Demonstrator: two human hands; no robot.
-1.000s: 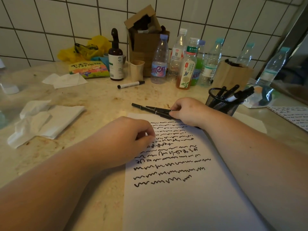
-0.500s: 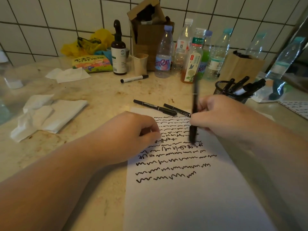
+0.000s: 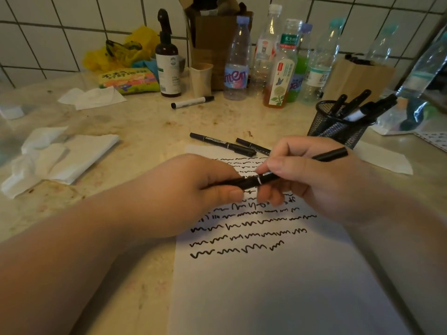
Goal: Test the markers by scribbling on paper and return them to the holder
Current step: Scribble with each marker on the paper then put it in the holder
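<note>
The person is holding one black marker (image 3: 278, 176) across both hands, just above the sheet of paper (image 3: 266, 286). The right hand (image 3: 321, 180) is gripping the marker's barrel, with thumb and fingers curled round it; the far end of the marker is sticking out past that hand toward the mesh holder (image 3: 338, 126). The left hand (image 3: 193, 197) is pinching the near end of the same marker between thumb and curled fingers. Whether the cap is on or partly off cannot be told.

The paper is lying flat on the counter (image 3: 145, 126), and rows of black squiggles are covering its upper part. Two more black markers (image 3: 222, 144) are lying on the counter at the paper's far edge, side by side. The mesh holder is standing beyond the paper's far right corner, with several markers leaning in it. A white marker (image 3: 192, 102) is lying farther beyond the paper, near the bottles (image 3: 235, 64). Crumpled tissues (image 3: 63, 155) are lying to the left of the paper.
</note>
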